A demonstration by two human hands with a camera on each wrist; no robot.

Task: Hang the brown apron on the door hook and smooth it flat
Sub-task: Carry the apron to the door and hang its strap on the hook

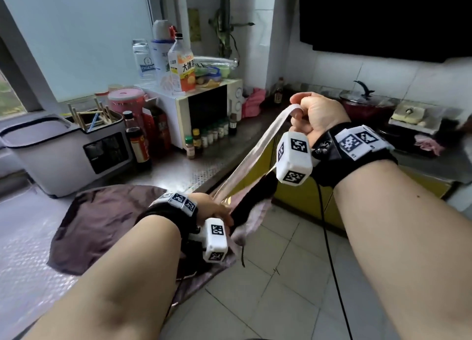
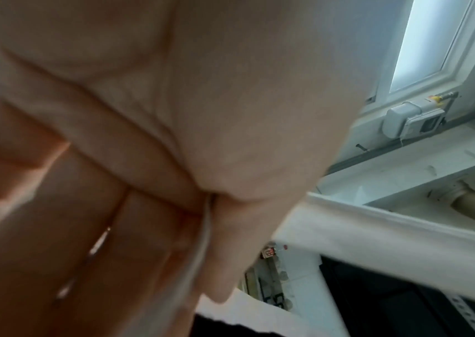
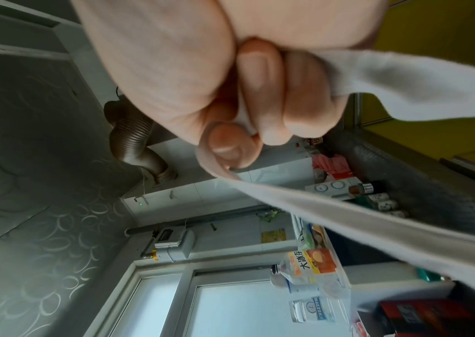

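right hand (image 1: 315, 113) fingers curled round pale strap (image 1: 258, 150); left hand (image 1: 214, 208) grips brown apron (image 1: 102, 219).

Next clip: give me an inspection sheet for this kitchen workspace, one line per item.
Surface: patterned metal counter, part covered by the apron.
Job's things: brown apron lies crumpled on the counter edge; its pale neck strap is stretched taut between both hands. Door hook: nothing seen.
Clutter: microwave topped with bottles, a row of spice jars, chopsticks in a grey appliance.
Grippers: left hand grips the strap's lower end; right hand holds the raised loop, fingers curled round it.
Cables: black cable hangs from the right wrist.
Surroundings: window, tiled floor, red lidded pot on the stove.
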